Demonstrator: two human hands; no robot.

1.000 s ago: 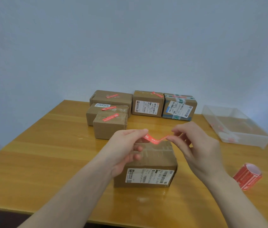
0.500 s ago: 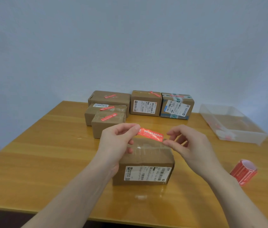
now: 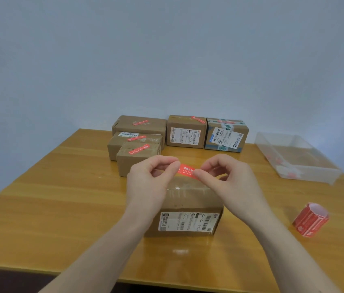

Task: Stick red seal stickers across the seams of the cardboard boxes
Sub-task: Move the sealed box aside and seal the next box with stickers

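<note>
Both hands had drawn closer together since the earlier frame, pulling the red rectangular seal sticker [image 3: 186, 169] flat. The left hand [image 3: 148, 182] pinched its left end and the right hand [image 3: 228, 180] pinched its right end, above the far top edge of the brown cardboard box [image 3: 188, 206] on the wooden table [image 3: 61, 197]. A red sticker roll [image 3: 310, 219] lay to the right.

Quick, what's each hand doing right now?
Left hand: pinching the left end of the red seal sticker.
Right hand: pinching the sticker's right end.
</note>
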